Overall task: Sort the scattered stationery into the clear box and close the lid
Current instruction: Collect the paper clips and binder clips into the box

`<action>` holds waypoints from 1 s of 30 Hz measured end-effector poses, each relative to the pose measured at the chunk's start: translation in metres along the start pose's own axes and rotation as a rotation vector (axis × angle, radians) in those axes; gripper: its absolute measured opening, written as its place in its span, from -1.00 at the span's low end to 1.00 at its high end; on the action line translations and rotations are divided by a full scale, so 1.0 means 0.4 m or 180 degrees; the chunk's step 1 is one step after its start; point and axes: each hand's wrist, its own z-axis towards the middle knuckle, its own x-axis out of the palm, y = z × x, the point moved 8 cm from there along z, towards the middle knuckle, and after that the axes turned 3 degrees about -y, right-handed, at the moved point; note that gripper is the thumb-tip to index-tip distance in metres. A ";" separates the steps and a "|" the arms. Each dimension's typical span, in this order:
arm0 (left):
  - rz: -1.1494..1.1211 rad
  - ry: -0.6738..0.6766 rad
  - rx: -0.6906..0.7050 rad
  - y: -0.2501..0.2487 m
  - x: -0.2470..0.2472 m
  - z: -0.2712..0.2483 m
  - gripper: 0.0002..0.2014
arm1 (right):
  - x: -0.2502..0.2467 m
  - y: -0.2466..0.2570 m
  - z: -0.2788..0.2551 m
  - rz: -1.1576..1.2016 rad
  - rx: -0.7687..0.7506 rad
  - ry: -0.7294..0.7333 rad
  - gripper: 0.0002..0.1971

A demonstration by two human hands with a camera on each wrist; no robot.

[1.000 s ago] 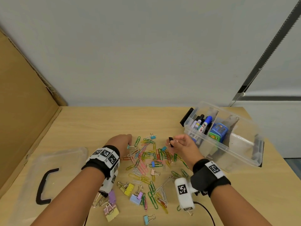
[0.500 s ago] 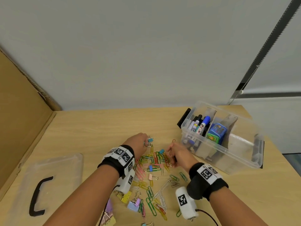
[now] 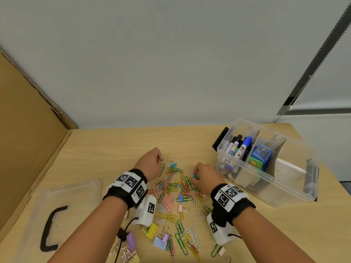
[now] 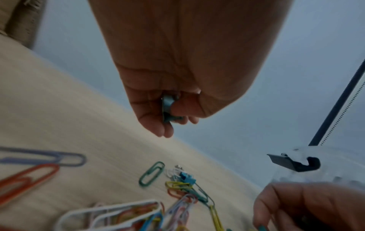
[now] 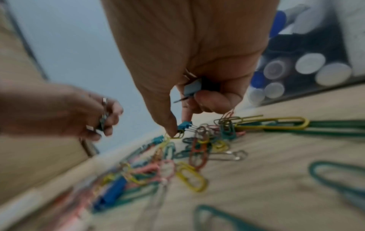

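Observation:
Coloured paper clips (image 3: 171,188) and binder clips lie scattered on the wooden table between my hands. My left hand (image 3: 158,160) hovers at the pile's far left, fingers curled round a small teal binder clip (image 4: 168,109). My right hand (image 3: 195,175) is down at the pile's right side. Its thumb and forefinger pinch a teal binder clip (image 5: 184,125), and more clips (image 5: 192,89) are tucked in its palm. The clear box (image 3: 296,188) stands open at the right, with markers (image 3: 238,147) and a blue-green item (image 3: 259,158) in its compartments.
The clear lid (image 3: 76,194) with a black handle (image 3: 50,228) lies flat at the left. A cardboard panel (image 3: 28,139) walls the table's left side. Another teal binder clip (image 4: 187,178) and a green paper clip (image 4: 152,173) lie beyond the pile. Larger binder clips (image 3: 152,230) sit near me.
My right hand has dropped from above the pile onto its right side and pinches a teal binder clip. My left hand reached to the pile's far end and drew back left, still gripping a clip.

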 end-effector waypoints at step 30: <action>0.1224 0.0925 0.0317 -0.040 0.105 0.092 -0.78 | 0.027 -0.064 -0.074 0.2706 0.0335 0.0405 -0.87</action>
